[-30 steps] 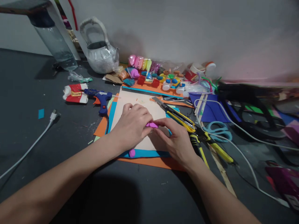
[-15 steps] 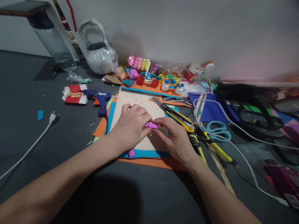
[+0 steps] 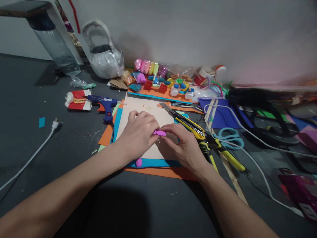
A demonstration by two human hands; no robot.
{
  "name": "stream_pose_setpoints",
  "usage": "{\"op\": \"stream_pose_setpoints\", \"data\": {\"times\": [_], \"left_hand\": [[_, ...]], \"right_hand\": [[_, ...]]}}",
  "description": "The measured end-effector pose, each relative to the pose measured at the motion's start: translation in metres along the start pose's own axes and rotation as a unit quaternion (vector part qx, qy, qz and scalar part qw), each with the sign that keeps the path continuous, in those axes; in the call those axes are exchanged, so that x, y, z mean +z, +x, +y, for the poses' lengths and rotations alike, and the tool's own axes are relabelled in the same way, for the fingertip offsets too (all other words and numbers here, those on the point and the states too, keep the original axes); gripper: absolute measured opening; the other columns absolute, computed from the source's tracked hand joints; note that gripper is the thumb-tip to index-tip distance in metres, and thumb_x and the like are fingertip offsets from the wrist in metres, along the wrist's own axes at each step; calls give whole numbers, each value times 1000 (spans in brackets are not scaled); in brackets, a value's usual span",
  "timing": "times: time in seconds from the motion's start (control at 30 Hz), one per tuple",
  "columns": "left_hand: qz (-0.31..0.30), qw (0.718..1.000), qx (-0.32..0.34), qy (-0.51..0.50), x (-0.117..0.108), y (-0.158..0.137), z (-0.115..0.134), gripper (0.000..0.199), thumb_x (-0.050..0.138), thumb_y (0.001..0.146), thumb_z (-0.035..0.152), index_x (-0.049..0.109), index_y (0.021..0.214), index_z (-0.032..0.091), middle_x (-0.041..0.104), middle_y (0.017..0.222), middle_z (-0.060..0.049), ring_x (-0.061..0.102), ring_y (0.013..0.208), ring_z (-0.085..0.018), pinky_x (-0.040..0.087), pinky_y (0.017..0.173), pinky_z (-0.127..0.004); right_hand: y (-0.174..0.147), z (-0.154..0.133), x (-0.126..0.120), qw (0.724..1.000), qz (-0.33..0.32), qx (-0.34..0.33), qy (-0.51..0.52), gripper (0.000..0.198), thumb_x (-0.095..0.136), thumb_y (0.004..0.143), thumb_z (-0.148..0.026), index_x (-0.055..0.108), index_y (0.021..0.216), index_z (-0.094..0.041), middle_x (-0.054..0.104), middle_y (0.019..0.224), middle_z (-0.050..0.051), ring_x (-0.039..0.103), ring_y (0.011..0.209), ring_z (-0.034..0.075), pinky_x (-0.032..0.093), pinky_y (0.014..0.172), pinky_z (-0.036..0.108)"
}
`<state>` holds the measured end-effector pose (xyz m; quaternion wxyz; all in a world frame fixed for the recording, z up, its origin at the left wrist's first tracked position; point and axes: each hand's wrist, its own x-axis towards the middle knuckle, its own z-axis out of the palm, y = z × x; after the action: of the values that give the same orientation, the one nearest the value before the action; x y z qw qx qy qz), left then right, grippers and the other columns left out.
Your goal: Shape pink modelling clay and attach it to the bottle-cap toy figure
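Between both hands, over a pale sheet (image 3: pixel 146 101), is a small piece of purple modelling clay (image 3: pixel 160 133). My left hand (image 3: pixel 140 130) grips its left end with curled fingers, partly hiding it. The thumb and fingertips of my right hand (image 3: pixel 184 140) pinch the other end. A second purple clay lump (image 3: pixel 139 162) lies on the blue sheet (image 3: pixel 158 163) at the near edge of the stack, below my left wrist. Right beside my right hand rests a yellow and black utility knife (image 3: pixel 189 125).
A blue glue gun (image 3: pixel 106 107) lies on the left, near a silver kettle (image 3: pixel 105 61). Small clay models (image 3: pixel 160 86) and bagged clay (image 3: pixel 146 66) line the back. To the right are pliers (image 3: pixel 230 157), light blue scissors (image 3: pixel 229 138) and a white cable (image 3: pixel 262 175).
The view has shifted very slightly. Both hands keep hold of the purple clay in nearly the same place, and its right part looks a little smoother and rounder.
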<state>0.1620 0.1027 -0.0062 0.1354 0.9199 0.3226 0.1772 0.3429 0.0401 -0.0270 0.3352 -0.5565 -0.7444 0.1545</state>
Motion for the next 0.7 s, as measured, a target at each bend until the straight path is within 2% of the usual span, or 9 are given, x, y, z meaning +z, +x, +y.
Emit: {"op": "stream_pose_setpoints", "data": {"times": [0.13,0.3,0.47,0.7], "left_hand": [[-7,1000,-8,-2,-2,0,1,12,62,92,27,68,90,18,71,101,-6,57,106,-26,30,91,-44],[8,1000,-6,-3,-1,-1,2,14,63,92,30,69,95,18,71,103,-6,57,107,-27,30,92,-45],[10,1000,0,5,0,0,1,14,62,93,29,69,90,18,71,100,-6,57,106,-26,30,90,-45],[2,1000,-5,2,1,0,0,16,61,93,31,68,88,18,71,100,-7,57,104,-26,31,90,-44]], "right_hand": [[-3,0,-3,1000,7,18,8,18,63,92,-26,64,109,-21,71,105,7,64,98,23,50,87,37],[-5,4,-4,1000,12,17,2,15,62,91,-23,65,106,-22,71,103,5,65,98,22,50,87,37],[-6,6,-3,1000,20,17,0,12,63,92,-25,67,102,-22,71,107,7,64,103,23,50,92,40],[-4,5,1,1000,17,11,-1,6,60,91,-22,65,95,-22,71,104,6,64,98,24,51,87,41]]}}
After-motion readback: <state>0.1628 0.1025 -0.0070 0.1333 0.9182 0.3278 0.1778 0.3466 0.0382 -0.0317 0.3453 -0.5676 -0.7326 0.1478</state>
